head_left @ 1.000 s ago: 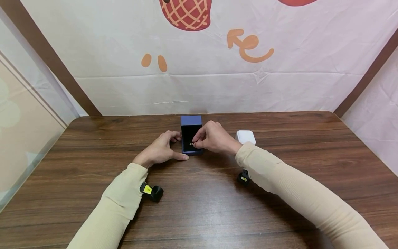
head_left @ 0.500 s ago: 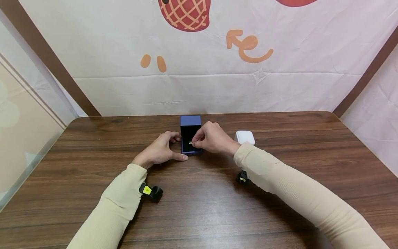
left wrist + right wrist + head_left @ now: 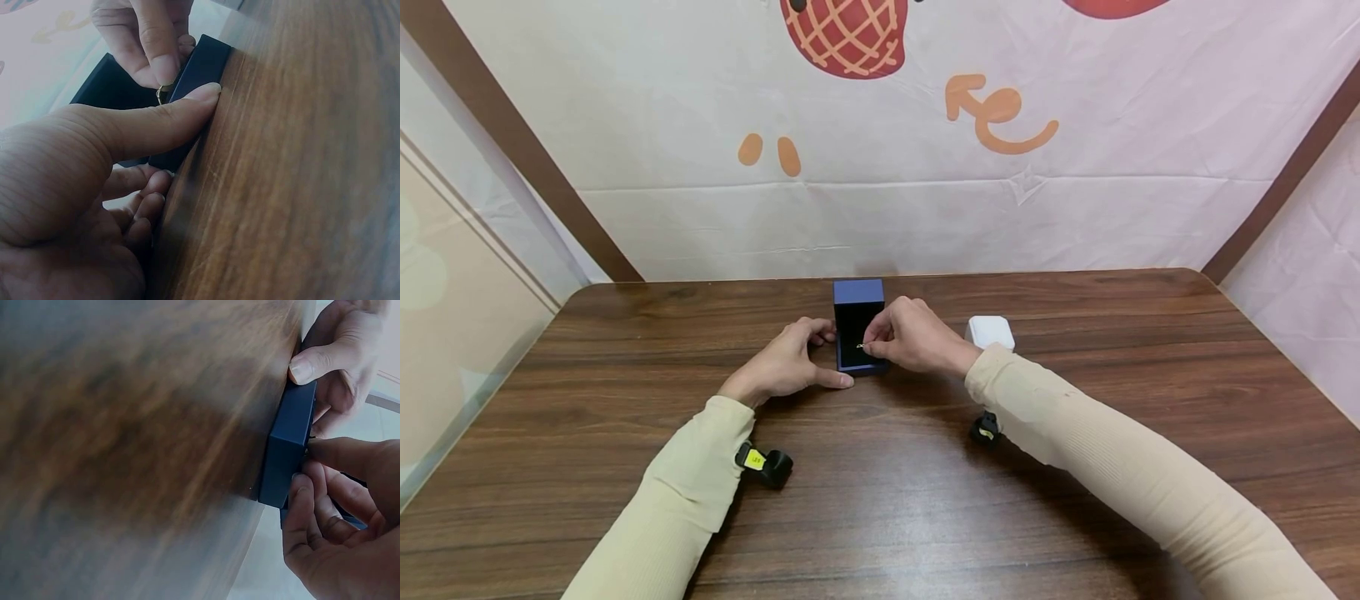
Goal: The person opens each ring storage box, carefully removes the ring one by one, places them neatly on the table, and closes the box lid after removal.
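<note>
Gold ring (image 3: 160, 94) pinched at tip of right grip (image 3: 913, 335) — left grip (image 3: 786, 357) holds blue box (image 3: 858, 292).

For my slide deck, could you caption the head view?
Left hand holds an open blue box while right hand pinches a gold ring at its opening; white box at right.

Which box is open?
The blue box, between the left hand and the right hand: its lid stands up. The white box, beside the right sleeve, looks closed.
</note>
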{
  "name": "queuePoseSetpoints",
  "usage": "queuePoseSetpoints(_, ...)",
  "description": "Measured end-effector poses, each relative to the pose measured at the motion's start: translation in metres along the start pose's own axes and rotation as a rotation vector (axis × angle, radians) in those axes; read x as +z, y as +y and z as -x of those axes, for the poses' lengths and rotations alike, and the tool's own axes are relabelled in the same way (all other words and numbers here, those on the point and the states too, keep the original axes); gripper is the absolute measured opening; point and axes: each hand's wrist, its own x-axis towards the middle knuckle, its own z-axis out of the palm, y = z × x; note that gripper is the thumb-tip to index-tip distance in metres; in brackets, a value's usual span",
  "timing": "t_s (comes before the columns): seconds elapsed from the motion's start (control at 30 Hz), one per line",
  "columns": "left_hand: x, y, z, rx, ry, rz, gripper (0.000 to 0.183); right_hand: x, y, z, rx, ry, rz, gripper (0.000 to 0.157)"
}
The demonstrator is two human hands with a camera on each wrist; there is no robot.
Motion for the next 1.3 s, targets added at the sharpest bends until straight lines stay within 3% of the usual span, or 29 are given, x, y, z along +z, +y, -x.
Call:
queuePoseSetpoints(0.43,0.0,0.0,0.0,0.0,0.002,0.0,0.079,-0.007,0.002,0.006,-0.061,0.003,-0.106,0.008)
queuePoseSetpoints(0.67,-0.001,0.0,0.0,-0.01,-0.006,-0.001,0.081,-0.016,-0.001,0.017,-0.048,-0.009,-0.152,0.008)
queuePoseSetpoints(0.8,-0.001,0.0,0.001,-0.011,-0.004,-0.003,0.081,-0.016,-0.002,0.024,-0.082,-0.02,-0.149,0.008)
queuePoseSetpoints(1.3,-0.001,0.001,0.001,-0.007,-0.003,-0.004,0.079,-0.003,-0.014,0.043,-0.228,-0.199,-0.036,0.009)
